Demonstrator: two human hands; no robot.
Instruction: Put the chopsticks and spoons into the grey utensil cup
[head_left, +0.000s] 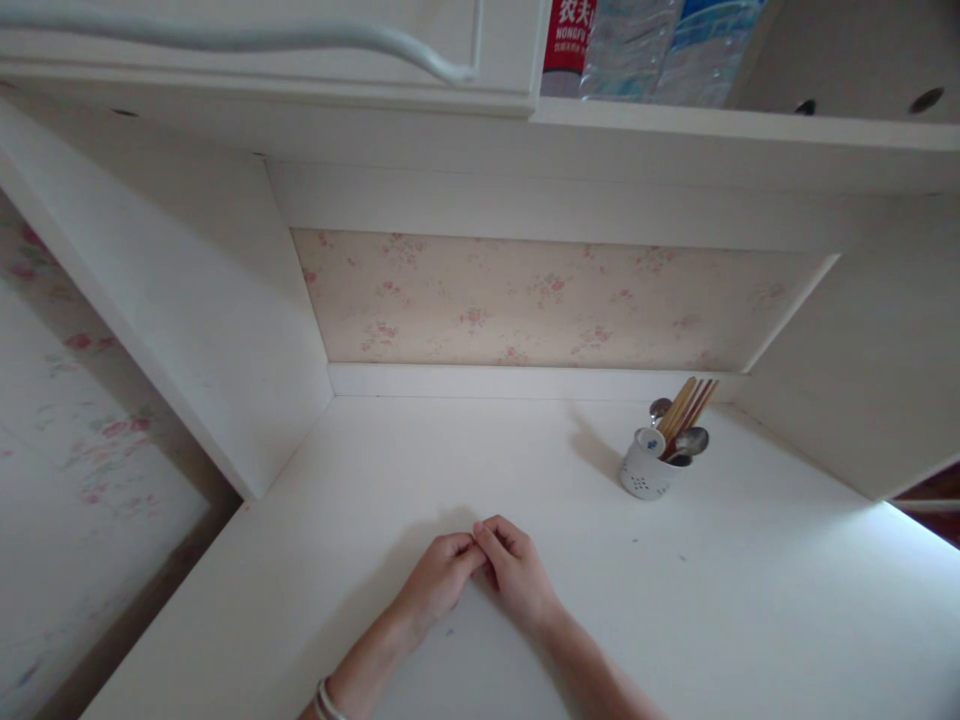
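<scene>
My left hand (pixel 442 572) and my right hand (pixel 517 570) meet at the fingertips over the white tabletop (pixel 465 450), near its front middle. Both have their fingers curled in, and my right thumb presses against the left fingers. No object shows in either hand. Back and to the right of them stands a white perforated utensil holder (pixel 643 475). Wooden chopsticks (pixel 679 412), a metal spoon (pixel 691 441) and a white spoon (pixel 651 442) lean in it. My hands are apart from the holder.
White side panels (pixel 202 300) bound the tabletop left and right. Overhead hangs a cabinet door with a long curved handle (pixel 247 35). Plastic-wrapped water bottles (pixel 667 50) and a red package (pixel 568 35) sit on the open shelf beside it. Floral wallpaper (pixel 525 300) covers the back.
</scene>
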